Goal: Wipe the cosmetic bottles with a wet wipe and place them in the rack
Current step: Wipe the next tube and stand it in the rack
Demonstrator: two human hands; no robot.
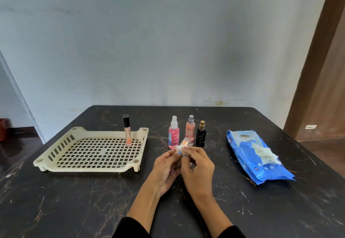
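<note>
My left hand [165, 170] and my right hand [197, 168] meet above the table's middle. Between their fingertips is a small orange bottle [185, 142], tilted, with a white wet wipe [180, 148] wrapped round its lower part. The right hand's fingers pinch the wipe against the bottle; the left hand's fingers grip the bottle's near end. A cream perforated rack [93, 152] lies at the left, with a tall lip-gloss tube [127, 130] upright in its far right part. Behind my hands stand a pink spray bottle [173, 132], a peach spray bottle [190, 129] and a black perfume bottle [201, 134].
A blue wet-wipe pack [255, 155] lies at the right with a wipe sticking out of its opening. The table [93, 200] is dark marble, and a pale wall rises behind its far edge. A wooden door frame [317, 60] stands at the far right.
</note>
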